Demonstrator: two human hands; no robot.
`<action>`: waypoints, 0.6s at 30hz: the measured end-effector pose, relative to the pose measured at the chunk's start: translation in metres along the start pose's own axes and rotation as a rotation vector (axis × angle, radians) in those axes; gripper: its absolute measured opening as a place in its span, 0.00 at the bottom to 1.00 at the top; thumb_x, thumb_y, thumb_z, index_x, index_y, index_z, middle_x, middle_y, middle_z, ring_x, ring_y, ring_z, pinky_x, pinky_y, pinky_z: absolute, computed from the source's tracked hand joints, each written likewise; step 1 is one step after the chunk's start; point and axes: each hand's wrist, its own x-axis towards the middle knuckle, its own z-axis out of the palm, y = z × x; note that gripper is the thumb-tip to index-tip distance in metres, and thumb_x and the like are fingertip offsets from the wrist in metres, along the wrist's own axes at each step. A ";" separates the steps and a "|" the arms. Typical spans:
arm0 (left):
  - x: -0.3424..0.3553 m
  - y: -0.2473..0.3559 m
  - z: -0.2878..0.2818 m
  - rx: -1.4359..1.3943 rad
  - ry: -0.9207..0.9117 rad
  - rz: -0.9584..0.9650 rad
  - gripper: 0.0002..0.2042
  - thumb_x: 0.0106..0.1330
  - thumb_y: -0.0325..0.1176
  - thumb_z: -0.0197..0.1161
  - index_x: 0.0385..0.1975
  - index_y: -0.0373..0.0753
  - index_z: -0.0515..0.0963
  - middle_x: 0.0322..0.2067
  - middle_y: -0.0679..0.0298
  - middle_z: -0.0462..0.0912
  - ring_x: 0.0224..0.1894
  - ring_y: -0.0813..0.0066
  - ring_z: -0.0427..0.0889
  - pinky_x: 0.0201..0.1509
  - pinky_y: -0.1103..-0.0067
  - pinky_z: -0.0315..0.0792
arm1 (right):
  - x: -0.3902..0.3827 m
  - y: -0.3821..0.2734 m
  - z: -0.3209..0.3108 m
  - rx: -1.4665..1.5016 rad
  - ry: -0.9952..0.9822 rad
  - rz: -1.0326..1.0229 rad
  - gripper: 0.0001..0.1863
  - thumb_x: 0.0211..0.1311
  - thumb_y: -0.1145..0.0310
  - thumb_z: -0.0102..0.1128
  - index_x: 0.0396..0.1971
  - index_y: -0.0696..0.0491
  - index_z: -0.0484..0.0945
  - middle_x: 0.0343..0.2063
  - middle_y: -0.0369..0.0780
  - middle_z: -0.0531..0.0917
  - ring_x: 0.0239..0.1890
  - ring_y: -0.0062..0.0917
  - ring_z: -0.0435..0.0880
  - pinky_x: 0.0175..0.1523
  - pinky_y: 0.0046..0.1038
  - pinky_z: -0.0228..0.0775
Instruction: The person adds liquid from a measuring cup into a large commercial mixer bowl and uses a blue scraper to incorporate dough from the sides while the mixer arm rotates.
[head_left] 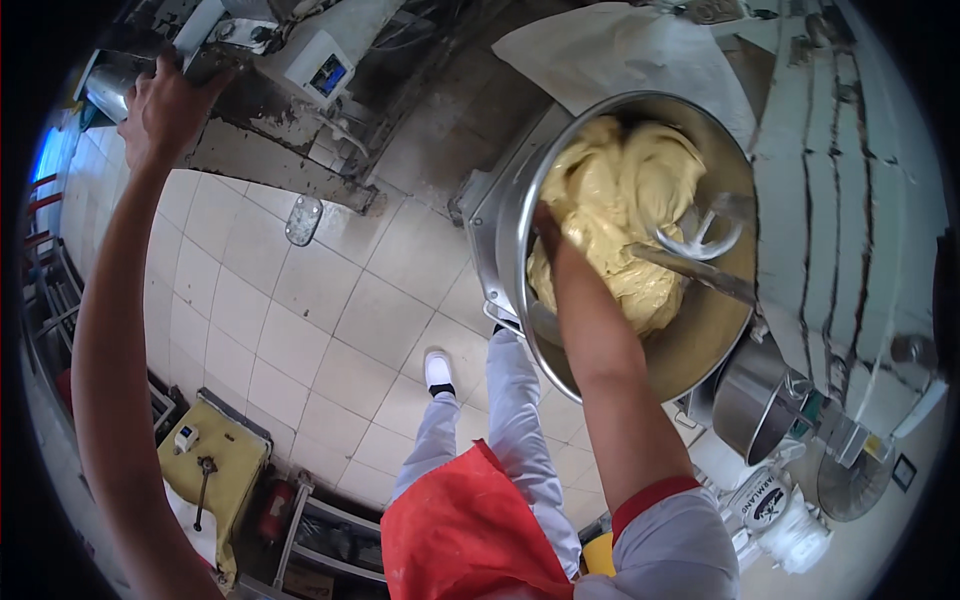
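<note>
A large steel mixer bowl (532,330) holds a mass of pale yellow dough (610,260). My right arm reaches down into it, and my right hand (546,222) is at the dough near the bowl's left wall. Its fingers are hidden by shadow and dough. A curved metal mixing hook (705,240) and a straight metal bar (690,270) stand in the bowl, both touching or close to the dough. At the far upper left, my left hand (165,112) has its fingers spread over the edge of a worn bench (245,155), beside a shiny metal container (108,88).
A white cloth or sack (610,50) lies behind the bowl. A white digital scale (320,68) sits on the worn bench. To the right are a steel pot (750,400) and white bags (780,520). A yellow-topped table (225,450) and a red fire extinguisher (275,510) are at lower left.
</note>
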 end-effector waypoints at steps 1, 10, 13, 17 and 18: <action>-0.003 0.008 -0.007 -0.019 0.002 0.000 0.45 0.49 0.67 0.62 0.64 0.46 0.61 0.54 0.47 0.72 0.58 0.46 0.69 0.56 0.53 0.66 | -0.018 0.005 0.006 -0.025 -0.041 0.006 0.22 0.59 0.58 0.49 0.46 0.58 0.78 0.44 0.53 0.81 0.45 0.44 0.80 0.50 0.39 0.69; -0.022 0.023 -0.048 -0.091 -0.132 -0.078 0.36 0.52 0.62 0.64 0.55 0.45 0.69 0.54 0.52 0.72 0.60 0.54 0.67 0.55 0.53 0.64 | -0.247 0.017 -0.039 0.205 -0.167 0.034 0.16 0.51 0.68 0.55 0.36 0.63 0.79 0.36 0.58 0.81 0.43 0.48 0.81 0.48 0.44 0.70; -0.021 0.020 -0.046 -0.068 -0.127 -0.076 0.35 0.52 0.62 0.64 0.55 0.44 0.69 0.53 0.53 0.72 0.60 0.54 0.67 0.55 0.53 0.65 | -0.256 0.022 -0.036 0.319 -0.216 -0.395 0.17 0.46 0.72 0.57 0.38 0.65 0.75 0.35 0.58 0.80 0.42 0.49 0.80 0.47 0.43 0.69; -0.001 0.056 -0.059 -0.121 -0.090 -0.032 0.36 0.52 0.61 0.64 0.56 0.44 0.69 0.53 0.53 0.72 0.59 0.54 0.67 0.54 0.54 0.65 | -0.153 0.095 0.069 -0.201 0.376 -0.477 0.08 0.45 0.72 0.55 0.25 0.61 0.75 0.26 0.54 0.77 0.32 0.50 0.77 0.36 0.45 0.67; -0.012 0.038 -0.050 -0.068 -0.103 -0.057 0.36 0.52 0.61 0.65 0.56 0.44 0.69 0.53 0.52 0.72 0.59 0.54 0.67 0.54 0.54 0.65 | -0.139 0.049 0.075 -0.067 0.677 -0.420 0.07 0.44 0.68 0.58 0.17 0.57 0.73 0.19 0.50 0.74 0.24 0.45 0.74 0.27 0.45 0.64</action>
